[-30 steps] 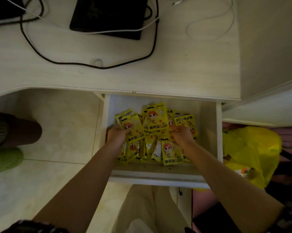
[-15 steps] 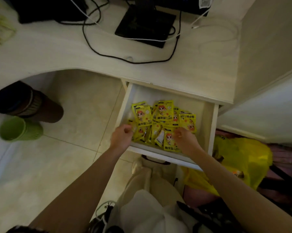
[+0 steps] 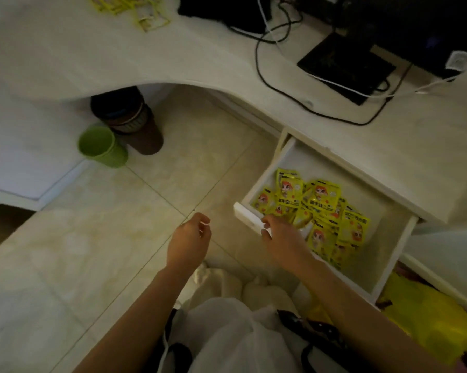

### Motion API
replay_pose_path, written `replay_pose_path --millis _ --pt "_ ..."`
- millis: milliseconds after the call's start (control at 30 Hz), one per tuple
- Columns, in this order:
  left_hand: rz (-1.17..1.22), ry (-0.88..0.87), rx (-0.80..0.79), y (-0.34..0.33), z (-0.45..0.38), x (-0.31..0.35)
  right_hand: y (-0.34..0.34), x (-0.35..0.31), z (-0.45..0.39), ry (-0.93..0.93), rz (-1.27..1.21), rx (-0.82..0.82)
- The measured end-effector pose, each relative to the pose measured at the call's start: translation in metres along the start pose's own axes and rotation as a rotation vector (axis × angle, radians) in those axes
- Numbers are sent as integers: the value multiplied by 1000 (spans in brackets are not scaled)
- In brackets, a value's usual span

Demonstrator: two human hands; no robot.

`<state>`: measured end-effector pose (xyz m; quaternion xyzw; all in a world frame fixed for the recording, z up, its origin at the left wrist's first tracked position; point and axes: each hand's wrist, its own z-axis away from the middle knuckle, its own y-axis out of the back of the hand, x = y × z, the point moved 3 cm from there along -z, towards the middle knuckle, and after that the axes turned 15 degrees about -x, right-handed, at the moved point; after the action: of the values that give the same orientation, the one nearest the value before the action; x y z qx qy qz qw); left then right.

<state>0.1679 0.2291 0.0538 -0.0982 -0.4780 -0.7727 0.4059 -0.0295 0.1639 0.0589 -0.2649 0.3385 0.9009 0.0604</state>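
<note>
On my feed I see a pale wood-grain table carrying a flat black rectangular box, looping black cables and a thin white cable. On the beige tiled floor, a green plastic bin stands just beside a brown ribbed wastebasket. A crumpled yellow plastic bag lies at lower right.

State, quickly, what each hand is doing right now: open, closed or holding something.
Left hand: open, fingers loosely curled, holding nothing.
Right hand: at the yellow packets in the drawer; grip cannot be told.
</note>
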Motion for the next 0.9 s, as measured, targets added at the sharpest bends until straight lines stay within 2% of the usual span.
replay_pose_path --millis 233,500,900 --pt "-129 67 46 59 3 -74 -25 -93 -48 139 121 0" --pt "-152 112 105 143 -25 -149 -45 -192 -110 177 179 -57" --pt "-170 99 214 269 -118 -172 6 -306 -214 252 233 30"
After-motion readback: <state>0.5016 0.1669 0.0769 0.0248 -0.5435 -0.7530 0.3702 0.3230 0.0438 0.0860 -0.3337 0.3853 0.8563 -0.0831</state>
